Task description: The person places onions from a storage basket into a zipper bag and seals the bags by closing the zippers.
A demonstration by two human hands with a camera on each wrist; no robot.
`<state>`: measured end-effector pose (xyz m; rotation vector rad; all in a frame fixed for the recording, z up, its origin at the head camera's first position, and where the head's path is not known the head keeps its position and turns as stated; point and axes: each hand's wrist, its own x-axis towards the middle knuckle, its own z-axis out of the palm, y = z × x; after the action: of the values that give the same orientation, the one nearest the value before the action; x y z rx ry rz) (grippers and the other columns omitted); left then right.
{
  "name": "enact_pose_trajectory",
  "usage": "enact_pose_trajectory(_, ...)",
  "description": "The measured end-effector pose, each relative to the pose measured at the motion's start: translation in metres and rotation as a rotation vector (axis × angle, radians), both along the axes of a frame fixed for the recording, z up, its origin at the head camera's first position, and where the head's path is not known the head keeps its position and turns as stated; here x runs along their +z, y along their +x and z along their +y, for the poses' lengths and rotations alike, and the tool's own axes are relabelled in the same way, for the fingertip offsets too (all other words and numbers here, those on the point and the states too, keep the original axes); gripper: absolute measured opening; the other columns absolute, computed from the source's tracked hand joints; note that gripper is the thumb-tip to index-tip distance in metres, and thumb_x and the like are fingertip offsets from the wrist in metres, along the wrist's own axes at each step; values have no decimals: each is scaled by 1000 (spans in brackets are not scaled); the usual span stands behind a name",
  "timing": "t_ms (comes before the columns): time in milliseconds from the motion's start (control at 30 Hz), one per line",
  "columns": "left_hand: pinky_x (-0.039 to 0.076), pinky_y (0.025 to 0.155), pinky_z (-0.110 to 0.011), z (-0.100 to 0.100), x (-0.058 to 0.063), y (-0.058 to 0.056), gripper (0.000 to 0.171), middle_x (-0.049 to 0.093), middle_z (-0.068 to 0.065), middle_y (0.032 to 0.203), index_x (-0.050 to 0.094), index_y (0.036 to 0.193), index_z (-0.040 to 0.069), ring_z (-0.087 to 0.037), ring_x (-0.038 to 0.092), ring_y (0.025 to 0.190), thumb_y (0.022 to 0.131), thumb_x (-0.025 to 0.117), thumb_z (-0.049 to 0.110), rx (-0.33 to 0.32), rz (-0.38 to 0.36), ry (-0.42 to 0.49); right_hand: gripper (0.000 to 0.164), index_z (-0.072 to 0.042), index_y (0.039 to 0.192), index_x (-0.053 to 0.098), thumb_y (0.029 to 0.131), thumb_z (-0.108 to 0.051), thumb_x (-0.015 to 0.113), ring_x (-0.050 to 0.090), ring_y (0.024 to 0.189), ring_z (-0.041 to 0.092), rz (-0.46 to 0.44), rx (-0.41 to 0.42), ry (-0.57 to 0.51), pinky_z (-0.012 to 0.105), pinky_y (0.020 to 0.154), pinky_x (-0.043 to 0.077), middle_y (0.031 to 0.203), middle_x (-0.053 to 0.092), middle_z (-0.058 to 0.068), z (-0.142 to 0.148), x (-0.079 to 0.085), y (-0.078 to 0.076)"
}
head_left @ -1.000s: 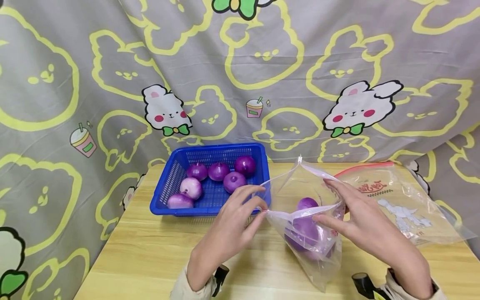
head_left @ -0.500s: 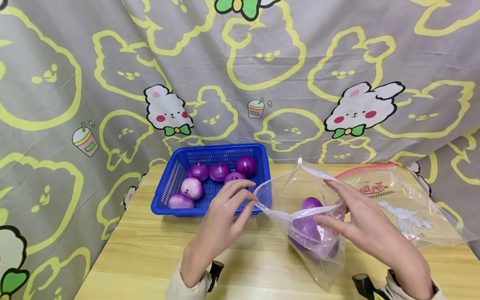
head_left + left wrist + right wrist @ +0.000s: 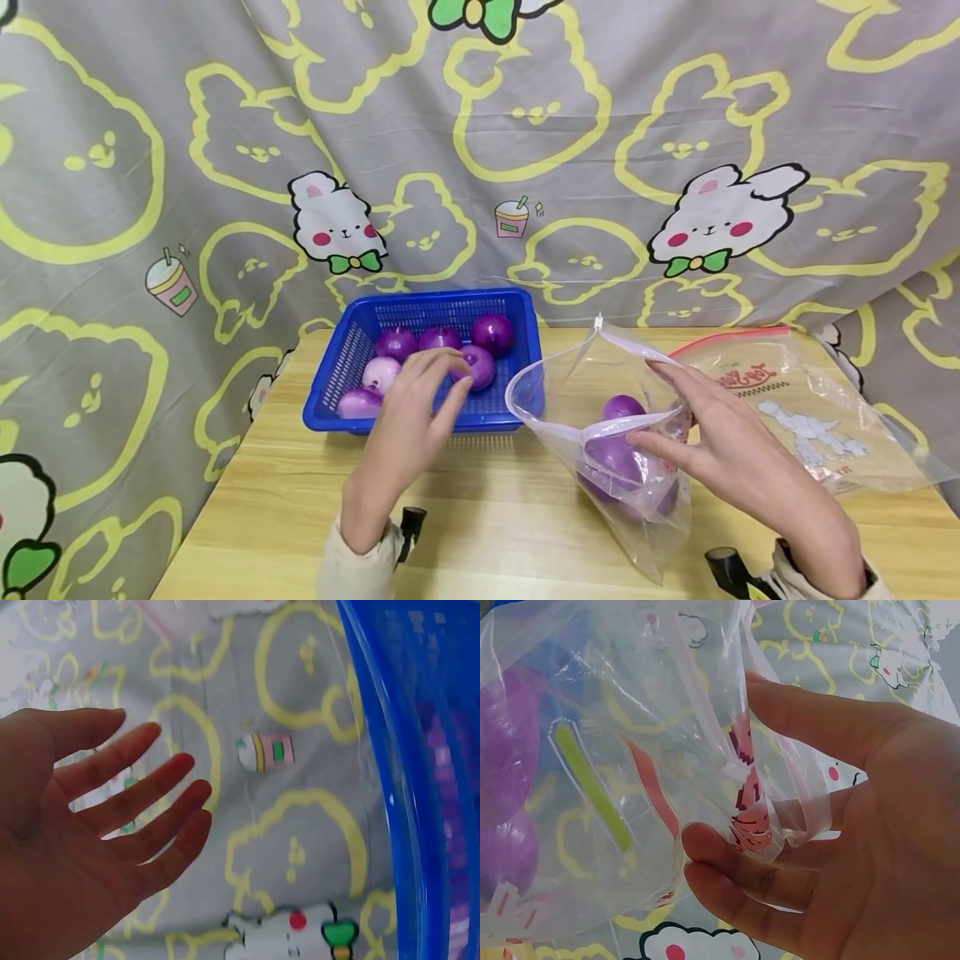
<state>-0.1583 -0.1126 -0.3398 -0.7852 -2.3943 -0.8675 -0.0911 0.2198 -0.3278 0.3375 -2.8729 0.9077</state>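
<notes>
My right hand (image 3: pixel 723 442) grips the right side of a clear zip bag (image 3: pixel 637 542), thumb at the front and fingers behind. The bag stands with its mouth wide apart and several purple onions (image 3: pixel 611 458) inside. In the right wrist view, the bag's film (image 3: pixel 652 847) gathers between thumb and fingers. Over the front of the blue basket (image 3: pixel 318 404), my left hand (image 3: pixel 405 429) holds nothing, its fingers spread in the left wrist view. It is near a purple onion (image 3: pixel 480 367) in the basket and partly covers others.
Several more onions (image 3: pixel 491 333) lie in the basket at the back left. A second clear bag (image 3: pixel 787 400) with a red zip strip lies flat at the right. A patterned curtain (image 3: pixel 555 117) hangs behind the wooden table (image 3: pixel 247 517).
My left hand has let go of the bag's left edge and moved left over the basket. The right hand keeps its hold, and the bag has shifted slightly right.
</notes>
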Motion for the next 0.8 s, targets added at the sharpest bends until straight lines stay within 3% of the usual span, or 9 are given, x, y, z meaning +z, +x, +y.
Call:
enact_pose_trajectory(233,42,103,-46,-25,-3,-15,21,66,-7,118,65,116,8,-26,57,118,97,66,17,138,-97,-8,89,-18,156,32,86,-54,72,42,132,43,7,11,-9,67,99,35,150,45,16,0,0,0)
enact_pose_trajectory(600,43,96,-60,-69,-27,-40,37,55,-25,133,59,126,1,-44,51,121,93,67,15,369,-279,-64,89,-15,155,33,86,-56,71,41,133,45,-1,15,2,68,99,34,150,44,16,0,-2,0)
enact_pose_trajectory(800,41,93,-67,-77,-41,-47,41,53,-28,132,57,129,0,-50,50,119,92,67,16,467,-361,-157,88,-16,155,33,86,-57,70,38,135,47,-13,22,6,70,100,31,152,42,18,0,-2,0)
